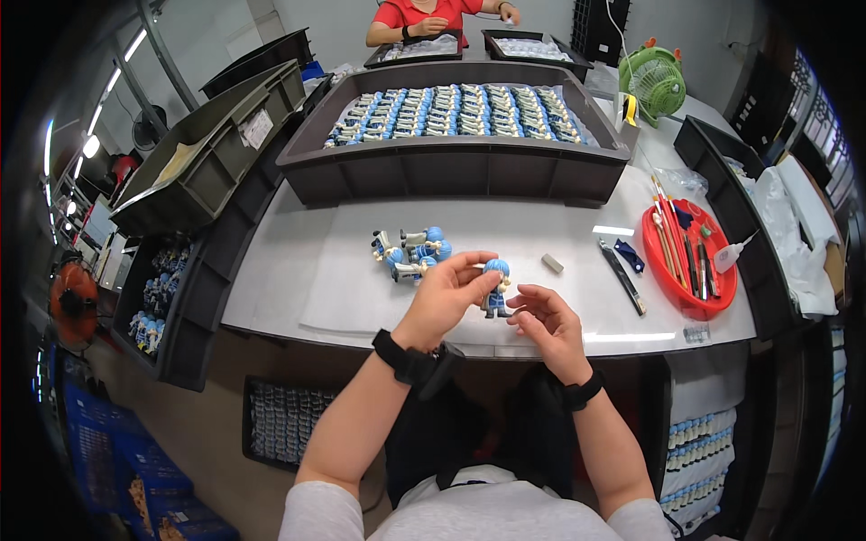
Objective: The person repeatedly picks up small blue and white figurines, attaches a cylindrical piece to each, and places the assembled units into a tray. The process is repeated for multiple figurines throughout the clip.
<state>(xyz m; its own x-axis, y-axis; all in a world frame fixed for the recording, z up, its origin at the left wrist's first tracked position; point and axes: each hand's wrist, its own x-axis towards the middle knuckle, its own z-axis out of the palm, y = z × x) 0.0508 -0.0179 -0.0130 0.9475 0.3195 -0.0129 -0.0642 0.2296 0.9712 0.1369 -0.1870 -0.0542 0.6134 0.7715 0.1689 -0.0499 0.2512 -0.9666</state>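
Observation:
A small figurine (496, 290) with light blue hair and dark blue clothing stands upright between my hands, over the near part of the table. My left hand (448, 296) is closed on it, thumb and fingers pinching its upper body from the left. My right hand (548, 329) is close by on the right, fingers curved and apart, fingertips beside the figurine's feet; whether they touch it I cannot tell. Just beyond my left hand lies a loose group of similar figurines (394, 256), several of them on their sides. A small grey block (552, 263) rests beyond my right hand.
A large dark tray (451, 171) filled with rows of figurines spans the back of the table. On the right sit a red round tray (693, 302) with brushes and pens, a black-handled knife (622, 277) and a green fan (653, 81). Crates (207, 167) flank the left; a co-worker (419, 20) sits opposite.

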